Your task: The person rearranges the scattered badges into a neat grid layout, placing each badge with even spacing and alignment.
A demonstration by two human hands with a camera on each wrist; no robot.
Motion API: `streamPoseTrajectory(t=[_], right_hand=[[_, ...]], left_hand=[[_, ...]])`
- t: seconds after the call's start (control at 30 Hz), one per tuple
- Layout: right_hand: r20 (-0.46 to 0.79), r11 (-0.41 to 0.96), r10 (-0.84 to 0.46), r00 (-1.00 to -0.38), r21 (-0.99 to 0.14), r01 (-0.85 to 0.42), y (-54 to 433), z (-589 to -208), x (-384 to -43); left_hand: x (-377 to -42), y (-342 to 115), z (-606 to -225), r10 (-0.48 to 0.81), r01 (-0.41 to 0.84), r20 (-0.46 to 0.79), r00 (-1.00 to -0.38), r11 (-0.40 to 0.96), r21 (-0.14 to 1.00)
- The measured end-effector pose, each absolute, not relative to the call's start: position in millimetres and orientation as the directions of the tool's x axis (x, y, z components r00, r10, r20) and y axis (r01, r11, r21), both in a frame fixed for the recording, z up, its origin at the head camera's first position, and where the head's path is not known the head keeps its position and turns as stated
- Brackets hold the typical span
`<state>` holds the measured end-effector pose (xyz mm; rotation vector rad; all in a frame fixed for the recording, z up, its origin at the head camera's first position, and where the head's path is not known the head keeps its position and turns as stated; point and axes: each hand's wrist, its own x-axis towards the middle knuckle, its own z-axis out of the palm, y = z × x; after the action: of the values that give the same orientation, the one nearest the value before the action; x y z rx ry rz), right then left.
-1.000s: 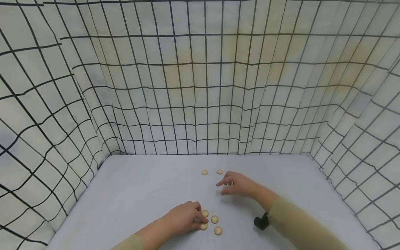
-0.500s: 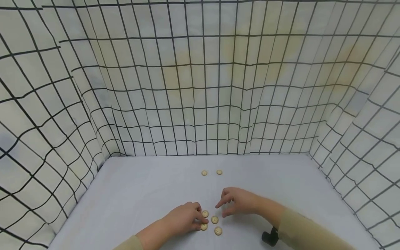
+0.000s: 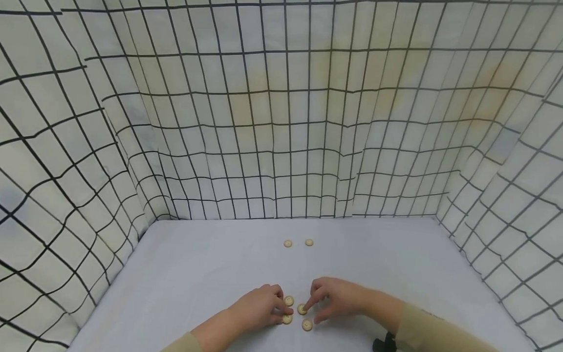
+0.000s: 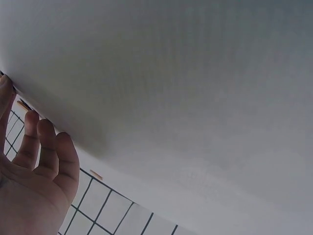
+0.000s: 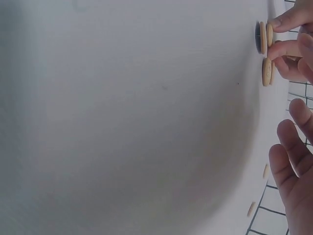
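Several small pale wooden discs lie on the white table in the head view. My left hand (image 3: 261, 308) pinches the near left disc (image 3: 287, 319) between thumb and index finger, close to the far left disc (image 3: 289, 300). My right hand (image 3: 336, 299) hovers from the right with loosely bent fingers. Its index fingertip is over the far right disc (image 3: 301, 309); whether it touches is hard to tell. The near right disc (image 3: 307, 325) lies below its thumb. The right wrist view shows this group edge-on, one disc (image 5: 257, 38) with a dark face.
Farther back lie two more discs, a left one (image 3: 288, 243) and a right one (image 3: 309, 242). White walls with a black grid (image 3: 281, 137) close off the back and both sides. A black device (image 3: 384, 343) sits at the right sleeve.
My right hand has come nearer to me, from beside the two back discs down to the near group. The left hand stays where it was, at the near left disc.
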<state>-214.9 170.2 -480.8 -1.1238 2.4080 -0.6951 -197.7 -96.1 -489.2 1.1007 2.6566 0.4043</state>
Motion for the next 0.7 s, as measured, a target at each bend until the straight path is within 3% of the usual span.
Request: streamPoseTrajectory(t=[0.3, 0.7], right_hand=[[-0.086, 0.498, -0.826, -0.557, -0.575, -0.65, 166, -486, -215], [-0.138, 0.508, -0.837, -0.529, -0.554, -0.66, 159, -487, -212]], left_hand=[[-198, -97, -490, 0.704, 0.636, -0.123, -0.7, 0.693, 0.34], [-195, -97, -490, 0.704, 0.628, -0.121, -0.699, 0.686, 0.367]])
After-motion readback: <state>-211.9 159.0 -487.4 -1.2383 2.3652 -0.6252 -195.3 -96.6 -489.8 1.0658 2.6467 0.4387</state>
